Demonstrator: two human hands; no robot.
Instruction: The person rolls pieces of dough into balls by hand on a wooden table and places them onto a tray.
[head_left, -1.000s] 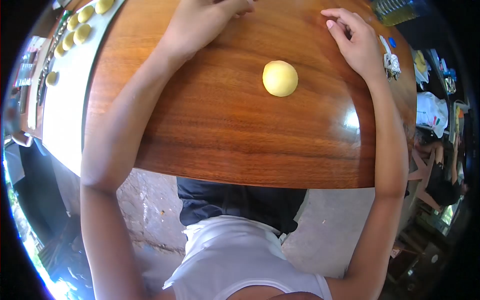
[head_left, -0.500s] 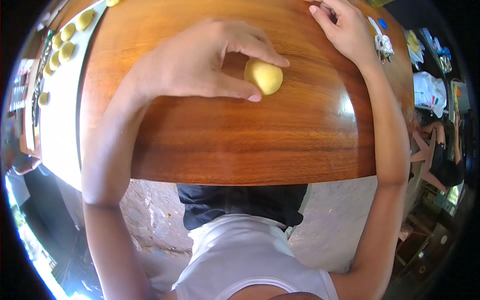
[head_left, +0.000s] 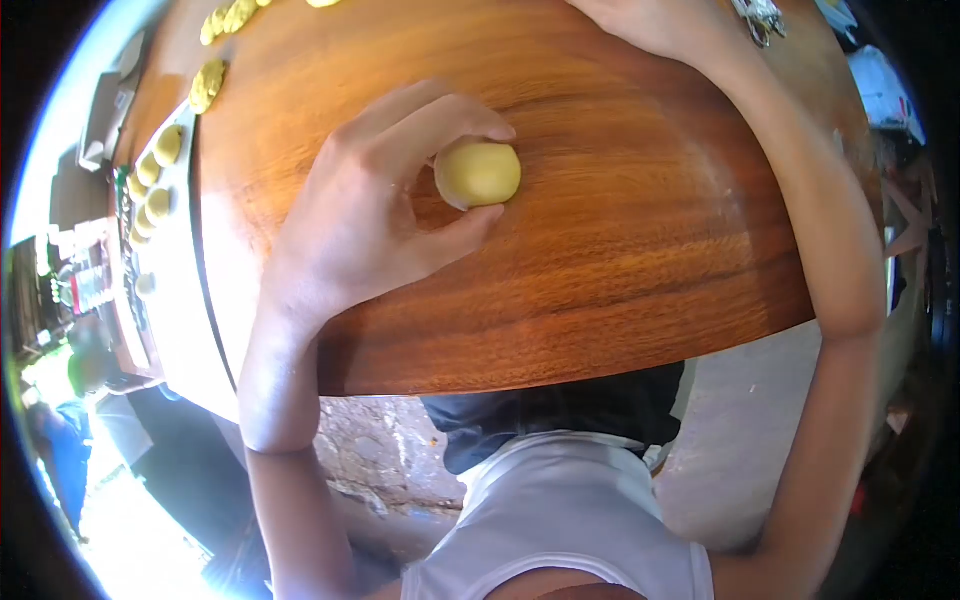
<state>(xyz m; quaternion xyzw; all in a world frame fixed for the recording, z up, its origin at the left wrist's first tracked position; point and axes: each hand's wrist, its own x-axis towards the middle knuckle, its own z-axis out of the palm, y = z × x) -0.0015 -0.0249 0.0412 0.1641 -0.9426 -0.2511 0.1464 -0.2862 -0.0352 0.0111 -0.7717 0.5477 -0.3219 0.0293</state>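
Over the glossy, streak-grained wooden table (head_left: 640, 270), the right hand (head_left: 655, 24) is extending partly beyond view, its finger state untellable; the left hand (head_left: 365, 185) is grasping the yellow ball (head_left: 485, 175), slightly elongated sideways, its rounded end pointing right, its smooth sides sitting between thumb and fingertips.

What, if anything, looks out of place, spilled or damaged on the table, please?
Nothing stands out: the yellow ball in the left hand shows no tear, and no spill is visible on the wooden table.
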